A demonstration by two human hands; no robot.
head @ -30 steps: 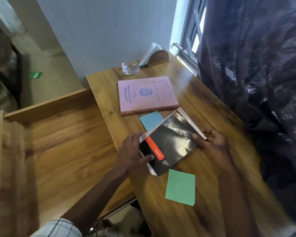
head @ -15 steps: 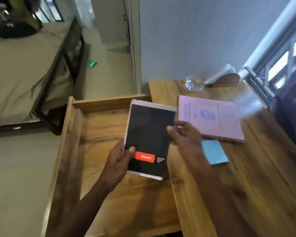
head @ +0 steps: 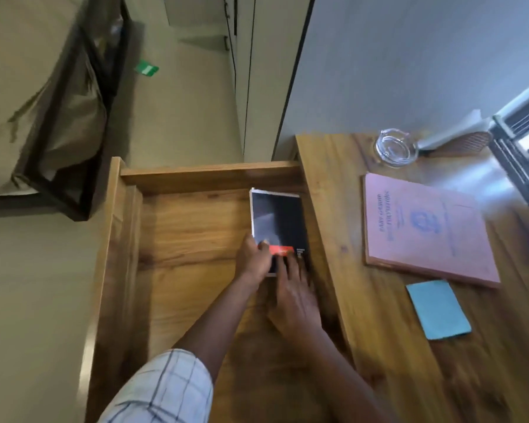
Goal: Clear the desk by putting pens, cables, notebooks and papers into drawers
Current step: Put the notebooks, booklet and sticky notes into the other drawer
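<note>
Pinching black notebook (head: pixel 280 221) left edge: left hand (head: pixel 252 262); right hand (head: pixel 293 296) flat on cover, by drawer (head: pixel 208 177) right wall.

Looking like a bedroom in a home, w/ a study corner. A bed (head: pixel 28 87) w/ a dark metal frame and beige sheet is taking up the left side, standing on a plain pale floor (head: pixel 180 123). A wooden desk (head: pixel 409 361) is sitting against a grey wall (head: pixel 409 56), right by a barred window (head: pixel 519 154), its drawer (head: pixel 177 239) hanging open toward the bed. Personal bits are lying on the desk: pink notebook (head: pixel 425 227), blue paper (head: pixel 439 309), glass ashtray (head: pixel 396 147), woven napkin holder (head: pixel 468 141). A tall pale door or cupboard (head: pixel 242 71), can't tell which, is standing beyond the drawer. A small green item (head: pixel 146 68) is lying on the floor nr the bed.
</note>
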